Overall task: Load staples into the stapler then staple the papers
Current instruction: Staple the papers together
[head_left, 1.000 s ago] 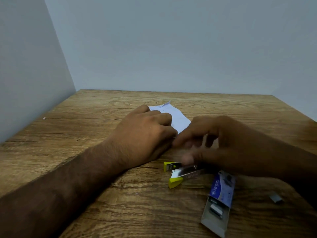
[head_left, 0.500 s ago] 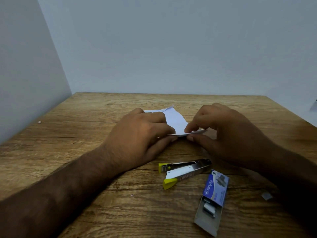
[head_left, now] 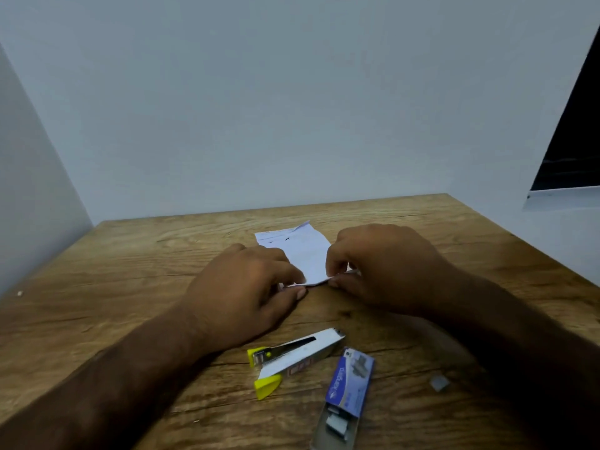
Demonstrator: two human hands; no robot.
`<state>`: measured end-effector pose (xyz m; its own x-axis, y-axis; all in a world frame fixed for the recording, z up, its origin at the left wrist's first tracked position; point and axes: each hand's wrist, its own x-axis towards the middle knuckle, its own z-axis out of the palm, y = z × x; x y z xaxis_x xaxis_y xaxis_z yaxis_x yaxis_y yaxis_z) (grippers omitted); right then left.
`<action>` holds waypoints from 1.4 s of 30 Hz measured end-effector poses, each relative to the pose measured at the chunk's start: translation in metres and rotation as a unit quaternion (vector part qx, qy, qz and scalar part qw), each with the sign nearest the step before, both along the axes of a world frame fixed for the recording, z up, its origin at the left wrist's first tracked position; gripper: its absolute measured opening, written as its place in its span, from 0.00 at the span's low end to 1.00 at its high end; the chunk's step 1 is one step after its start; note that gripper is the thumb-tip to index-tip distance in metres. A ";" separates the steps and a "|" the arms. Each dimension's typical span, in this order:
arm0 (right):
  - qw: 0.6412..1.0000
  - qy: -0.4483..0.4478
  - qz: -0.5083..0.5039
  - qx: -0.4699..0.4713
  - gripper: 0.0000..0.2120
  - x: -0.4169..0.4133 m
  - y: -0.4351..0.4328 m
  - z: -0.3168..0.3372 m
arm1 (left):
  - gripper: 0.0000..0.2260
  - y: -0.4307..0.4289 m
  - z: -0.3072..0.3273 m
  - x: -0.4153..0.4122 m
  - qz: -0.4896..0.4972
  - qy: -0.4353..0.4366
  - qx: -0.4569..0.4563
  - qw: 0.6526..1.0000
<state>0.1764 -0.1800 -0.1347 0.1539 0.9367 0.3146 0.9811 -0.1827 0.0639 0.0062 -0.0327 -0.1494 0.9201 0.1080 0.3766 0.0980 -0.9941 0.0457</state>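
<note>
The papers lie on the wooden bench, and both hands pinch their near edge: the left hand at the left corner, the right hand at the right. The silver stapler with yellow ends lies nearer the person, just below the left hand and untouched. Beside it, the blue staple box lies slid open; its label is too blurred to read. A loose staple strip lies to the right.

Worktop: left half free. Obstacles near edge: stapler, staple box, loose staples.
</note>
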 end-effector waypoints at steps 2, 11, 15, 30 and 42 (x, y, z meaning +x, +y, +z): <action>1.000 -0.019 -0.011 -0.011 0.07 0.008 -0.002 0.001 | 0.11 -0.004 0.002 0.013 0.003 0.012 0.001 1.000; 0.992 0.009 -0.124 -0.031 0.06 0.056 -0.022 0.011 | 0.11 -0.023 0.006 0.090 0.025 0.024 0.001 0.999; 0.986 0.038 -0.163 -0.012 0.02 0.080 -0.032 0.010 | 0.12 -0.030 0.006 0.129 0.024 0.048 0.023 0.998; 0.945 0.068 -0.319 0.016 0.07 0.133 -0.048 -0.002 | 0.13 -0.049 0.003 0.211 -0.007 0.144 -0.039 0.989; 0.938 0.072 -0.340 0.011 0.06 0.134 -0.050 0.000 | 0.15 -0.056 0.004 0.217 -0.009 0.165 -0.062 0.984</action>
